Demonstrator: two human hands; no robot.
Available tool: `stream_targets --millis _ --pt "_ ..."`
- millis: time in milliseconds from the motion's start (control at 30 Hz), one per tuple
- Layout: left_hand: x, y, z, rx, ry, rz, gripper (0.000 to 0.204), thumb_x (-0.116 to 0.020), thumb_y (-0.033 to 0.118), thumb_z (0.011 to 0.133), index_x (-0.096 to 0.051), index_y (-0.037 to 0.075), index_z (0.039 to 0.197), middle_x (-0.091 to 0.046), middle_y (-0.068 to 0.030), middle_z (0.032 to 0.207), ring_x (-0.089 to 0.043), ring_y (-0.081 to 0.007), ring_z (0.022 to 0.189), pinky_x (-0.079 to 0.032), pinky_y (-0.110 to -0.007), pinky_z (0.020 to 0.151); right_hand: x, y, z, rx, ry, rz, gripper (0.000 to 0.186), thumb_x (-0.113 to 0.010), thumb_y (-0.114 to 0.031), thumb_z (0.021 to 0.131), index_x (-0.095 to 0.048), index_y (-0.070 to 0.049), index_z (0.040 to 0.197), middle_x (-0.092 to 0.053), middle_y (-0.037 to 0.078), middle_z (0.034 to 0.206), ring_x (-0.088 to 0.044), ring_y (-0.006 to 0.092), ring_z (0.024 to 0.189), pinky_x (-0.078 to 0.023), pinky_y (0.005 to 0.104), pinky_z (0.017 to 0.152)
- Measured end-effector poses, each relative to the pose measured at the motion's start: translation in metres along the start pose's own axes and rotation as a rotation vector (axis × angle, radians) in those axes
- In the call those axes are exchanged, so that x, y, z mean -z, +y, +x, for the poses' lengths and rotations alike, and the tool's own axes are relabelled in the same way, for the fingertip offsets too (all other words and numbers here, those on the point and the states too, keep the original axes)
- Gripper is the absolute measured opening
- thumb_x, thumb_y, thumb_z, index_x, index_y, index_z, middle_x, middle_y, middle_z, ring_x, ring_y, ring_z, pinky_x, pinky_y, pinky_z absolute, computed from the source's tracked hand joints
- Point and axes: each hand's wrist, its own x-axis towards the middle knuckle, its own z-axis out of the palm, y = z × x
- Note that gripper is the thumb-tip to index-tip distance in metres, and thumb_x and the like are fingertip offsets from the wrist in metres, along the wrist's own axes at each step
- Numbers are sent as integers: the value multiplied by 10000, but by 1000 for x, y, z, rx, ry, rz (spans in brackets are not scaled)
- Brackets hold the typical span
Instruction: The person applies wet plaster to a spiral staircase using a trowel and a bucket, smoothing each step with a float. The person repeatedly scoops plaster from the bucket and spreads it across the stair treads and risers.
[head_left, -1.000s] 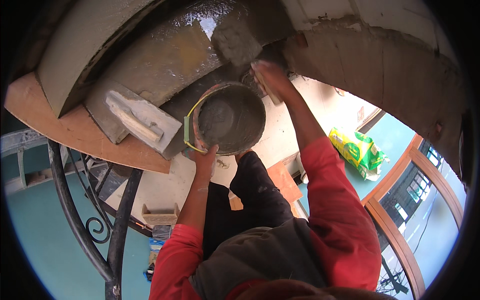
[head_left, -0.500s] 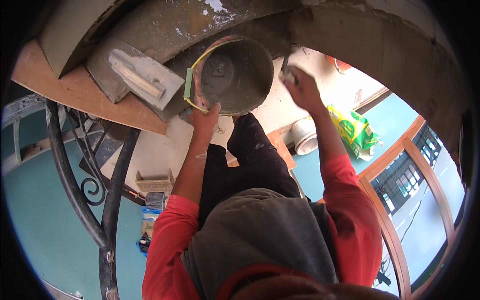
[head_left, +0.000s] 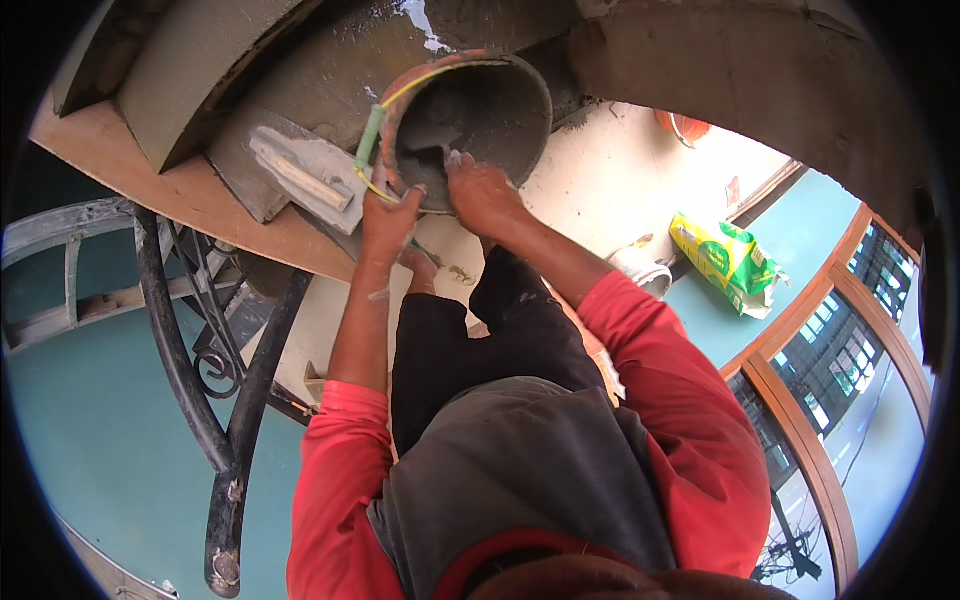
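Note:
A round bucket (head_left: 520, 85) with a yellow-green handle, smeared inside with grey mortar, is tilted toward me at the top centre. My left hand (head_left: 392, 212) grips its near rim beside the handle. My right hand (head_left: 480, 190) reaches over the rim into the bucket, fingers in the wet mortar; whether it holds a tool I cannot tell. A plastering trowel (head_left: 300, 178) with a pale handle lies on a wooden board (head_left: 150, 180) just left of the bucket.
A curved grey plastered ledge (head_left: 760, 70) arcs across the top. A black iron railing (head_left: 200, 380) curves down at the left. Far below lie a green-yellow sack (head_left: 730, 260), a white bucket (head_left: 645, 272) and an orange bucket (head_left: 685, 127) on the floor.
My right hand has come back from the plastered wall at the top and gone down into the bucket. The bucket is now tipped toward me, still held by my left hand.

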Motion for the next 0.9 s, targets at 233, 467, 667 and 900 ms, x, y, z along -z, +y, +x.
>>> stream_targets --millis 233,467,667,900 --pt "6 11 -11 -161 114 50 287 -708 10 860 -556 22 1103 -482 36 869 -448 -71 782 -404 -241 664 56 32 -12 44 285 -83 496 -541 -99 912 -488 72 1374 -617 238 1088 -667 384 958 -552 514 780" --pt "13 27 -20 -102 103 174 447 -696 3 856 -492 -29 1253 -532 -43 1065 -474 -110 908 -432 -260 795 53 52 -34 153 78 -171 398 -513 -106 932 -516 81 1284 -634 235 1082 -691 404 913 -561 521 801" --pt "1 61 -29 -260 153 178 394 -705 -1 854 -542 -7 1212 -511 -2 1002 -467 -86 871 -412 -242 732 104 51 -12 -143 168 -92 351 -548 -199 961 -536 36 1222 -676 237 1047 -697 420 961 -566 493 811" --pt "7 102 -35 -474 -10 212 631 -561 -118 826 -527 -23 1449 -281 -168 1668 -421 -223 1435 -379 -305 1113 85 50 -7 -165 -195 656 410 -601 -351 991 -613 13 1181 -713 233 985 -708 352 877 -547 455 772"
